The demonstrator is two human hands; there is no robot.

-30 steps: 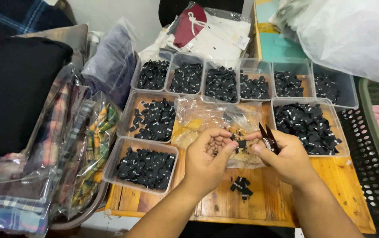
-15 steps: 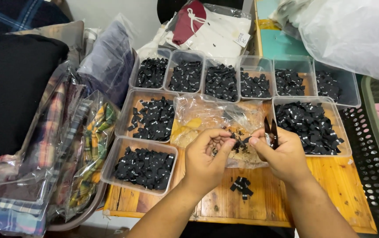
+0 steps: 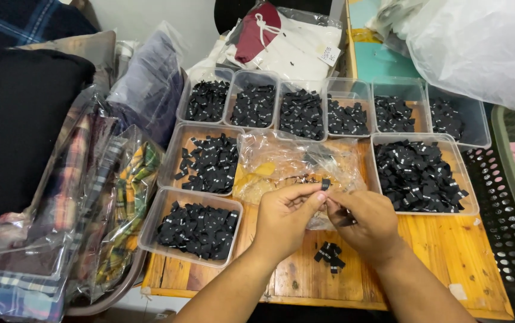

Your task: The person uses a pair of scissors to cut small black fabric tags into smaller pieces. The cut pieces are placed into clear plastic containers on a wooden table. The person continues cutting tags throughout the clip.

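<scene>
Head view: small black label (image 3: 325, 184) pinched at left hand (image 3: 286, 216) fingers (image 3: 309, 192), upright, just above right hand (image 3: 362, 219), whose closed fingers touch beneath it; loose label pile (image 3: 329, 256) lies on worktop (image 3: 449, 263) below both.

From my head-mounted view, two hands and two forearms make up everything I can see of my own body. The left hand (image 3: 284, 218) and the right hand (image 3: 365, 224) are both bare: no gloves, no rings that I can make out, no tape. Both forearms are uncovered from the wrist down to the bottom edge of the frame; no sleeve, cuff or fabric edge shows on either one. I see no watch, strap or bracelet at either wrist. Fingernails are short and unpainted where they show. The upper arms, torso and legs lie outside the frame.
</scene>
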